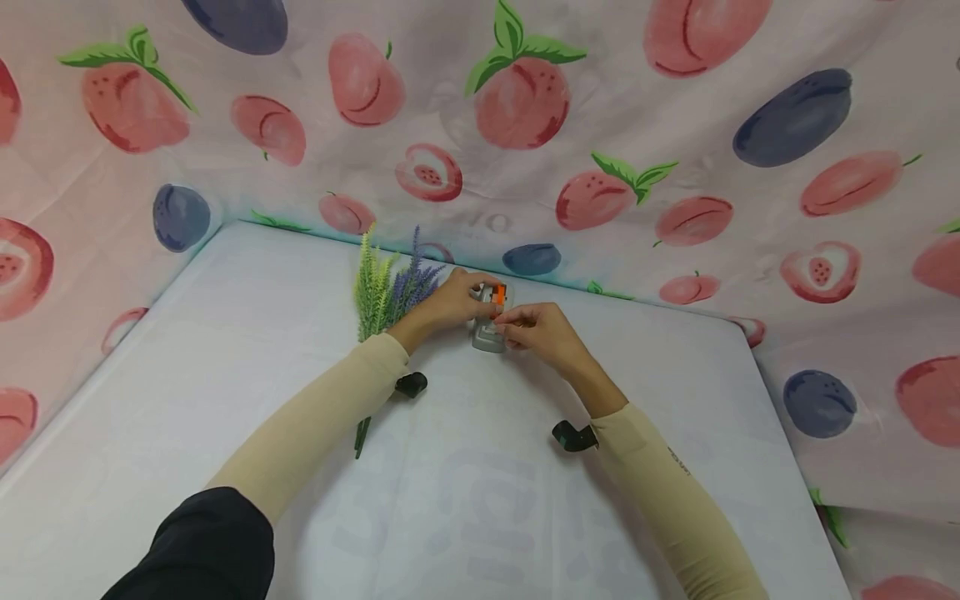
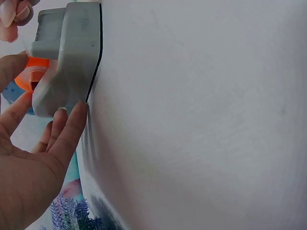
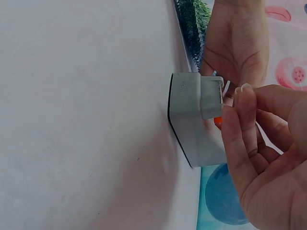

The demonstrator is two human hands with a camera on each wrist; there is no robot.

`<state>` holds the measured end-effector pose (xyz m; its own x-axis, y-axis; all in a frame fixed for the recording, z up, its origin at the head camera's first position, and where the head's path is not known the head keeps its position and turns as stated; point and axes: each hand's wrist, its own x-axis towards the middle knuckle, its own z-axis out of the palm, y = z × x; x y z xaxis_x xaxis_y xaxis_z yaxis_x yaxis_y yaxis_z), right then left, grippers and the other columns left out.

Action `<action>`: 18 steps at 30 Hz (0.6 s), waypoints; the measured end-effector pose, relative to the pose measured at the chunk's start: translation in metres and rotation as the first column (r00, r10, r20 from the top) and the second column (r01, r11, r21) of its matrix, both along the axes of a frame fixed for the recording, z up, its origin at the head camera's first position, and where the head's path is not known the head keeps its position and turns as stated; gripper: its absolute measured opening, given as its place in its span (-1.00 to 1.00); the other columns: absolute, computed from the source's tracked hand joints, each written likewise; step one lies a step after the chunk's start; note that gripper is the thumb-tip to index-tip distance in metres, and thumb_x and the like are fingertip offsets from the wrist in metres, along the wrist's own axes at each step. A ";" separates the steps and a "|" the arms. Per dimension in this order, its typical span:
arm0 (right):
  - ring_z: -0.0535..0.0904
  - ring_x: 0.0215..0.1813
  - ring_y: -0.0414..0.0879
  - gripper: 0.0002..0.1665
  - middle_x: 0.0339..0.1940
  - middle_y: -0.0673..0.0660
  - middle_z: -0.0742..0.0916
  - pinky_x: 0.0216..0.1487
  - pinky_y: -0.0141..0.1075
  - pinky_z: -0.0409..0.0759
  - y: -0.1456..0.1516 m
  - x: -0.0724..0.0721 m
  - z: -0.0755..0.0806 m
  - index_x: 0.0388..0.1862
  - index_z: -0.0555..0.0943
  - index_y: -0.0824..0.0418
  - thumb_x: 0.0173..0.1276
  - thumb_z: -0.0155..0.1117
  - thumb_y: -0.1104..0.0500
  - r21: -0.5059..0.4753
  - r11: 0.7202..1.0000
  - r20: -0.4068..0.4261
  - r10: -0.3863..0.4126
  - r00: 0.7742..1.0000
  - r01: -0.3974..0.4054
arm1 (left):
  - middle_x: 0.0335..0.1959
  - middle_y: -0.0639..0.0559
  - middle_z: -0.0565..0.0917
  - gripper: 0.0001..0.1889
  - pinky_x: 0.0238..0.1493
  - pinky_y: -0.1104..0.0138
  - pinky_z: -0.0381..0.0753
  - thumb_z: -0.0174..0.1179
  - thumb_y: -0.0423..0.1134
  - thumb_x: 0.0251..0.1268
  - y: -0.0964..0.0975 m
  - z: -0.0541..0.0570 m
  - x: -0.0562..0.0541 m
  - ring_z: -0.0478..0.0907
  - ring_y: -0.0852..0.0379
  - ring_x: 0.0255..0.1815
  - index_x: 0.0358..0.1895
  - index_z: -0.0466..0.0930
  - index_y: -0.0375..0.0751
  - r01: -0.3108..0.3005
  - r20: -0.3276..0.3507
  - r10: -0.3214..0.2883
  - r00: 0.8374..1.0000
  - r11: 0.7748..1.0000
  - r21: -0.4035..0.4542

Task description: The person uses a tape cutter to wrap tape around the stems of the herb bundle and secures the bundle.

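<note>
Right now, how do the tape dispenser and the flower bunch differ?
The tape dispenser is gray with an orange part; the flower bunch is yellow-green and purple. The dispenser is short and smooth, the bunch long and feathery. Both are on the white table.

Smooth, matt plastic tape dispenser [image 2: 79, 52]

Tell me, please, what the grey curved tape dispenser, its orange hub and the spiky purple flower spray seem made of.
Grey curved tape dispenser: probably hard satin plastic, given its rounded moulded edges. Orange hub: likely smooth plastic, evenly bright. Spiky purple flower spray: matte, as it shows no shine; perhaps plastic, possibly dried flowers.
</note>
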<state>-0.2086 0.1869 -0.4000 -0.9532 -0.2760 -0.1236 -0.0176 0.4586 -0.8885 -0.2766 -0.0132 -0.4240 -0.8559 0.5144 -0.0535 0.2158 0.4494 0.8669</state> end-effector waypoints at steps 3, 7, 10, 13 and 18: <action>0.70 -0.26 -0.05 -0.78 -0.14 0.30 0.79 -0.02 0.04 0.71 0.000 0.000 -0.001 -0.03 0.75 0.36 0.44 0.33 0.26 -0.007 1.000 0.000 -0.001 1.000 0.001 | 0.54 -0.24 0.10 -0.45 0.27 -0.05 0.48 0.29 -0.04 0.41 0.000 -0.002 0.000 0.30 -0.17 0.41 0.43 0.48 0.05 -0.015 0.004 0.015 1.000 1.000 -0.010; 0.71 -0.24 -0.03 -0.76 -0.10 0.30 0.78 -0.02 -0.02 0.72 0.000 0.002 -0.002 -0.01 0.75 0.35 0.44 0.35 0.24 -0.007 1.000 0.004 -0.005 1.000 0.005 | 0.54 -0.24 0.10 -0.47 0.21 -0.04 0.52 0.28 -0.01 0.42 -0.001 -0.002 0.000 0.31 -0.15 0.41 0.42 0.49 0.07 -0.022 0.011 0.022 1.000 1.000 0.001; 0.71 -0.22 -0.02 -0.73 -0.06 0.30 0.78 0.00 -0.05 0.72 -0.001 0.004 -0.001 0.02 0.75 0.33 0.44 0.36 0.21 -0.006 1.000 0.021 -0.009 1.000 0.009 | 0.55 -0.25 0.08 -0.48 0.16 0.00 0.56 0.26 0.00 0.43 -0.001 -0.002 0.000 0.31 -0.14 0.41 0.42 0.49 0.07 -0.023 0.012 0.022 1.000 1.000 0.010; 0.71 -0.20 0.09 -0.73 -0.08 0.31 0.78 -0.01 -0.07 0.72 -0.003 0.007 -0.001 0.02 0.75 0.34 0.44 0.35 0.22 0.000 1.000 0.024 -0.014 1.000 0.014 | 0.54 -0.26 0.09 -0.48 0.12 0.03 0.57 0.26 -0.01 0.43 -0.002 -0.002 0.000 0.32 -0.13 0.39 0.41 0.49 0.05 -0.019 0.016 0.019 1.000 1.000 0.017; 0.71 -0.22 0.14 -0.78 -0.19 0.29 0.79 -0.12 -0.17 0.73 -0.004 0.014 -0.007 -0.03 0.76 0.30 0.44 0.35 0.21 -0.017 1.000 -0.025 -0.026 0.999 0.026 | 0.44 -0.22 0.23 -0.45 0.11 0.03 0.55 0.31 0.00 0.40 -0.002 -0.001 0.001 0.33 -0.10 0.33 0.41 0.49 0.08 -0.022 0.030 0.021 0.999 1.000 0.010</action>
<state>-0.1942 0.1830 -0.4070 -0.9629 -0.2526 -0.0949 -0.0283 0.4442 -0.8955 -0.2752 -0.0157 -0.4249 -0.8648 0.4966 -0.0738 0.1804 0.4446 0.8774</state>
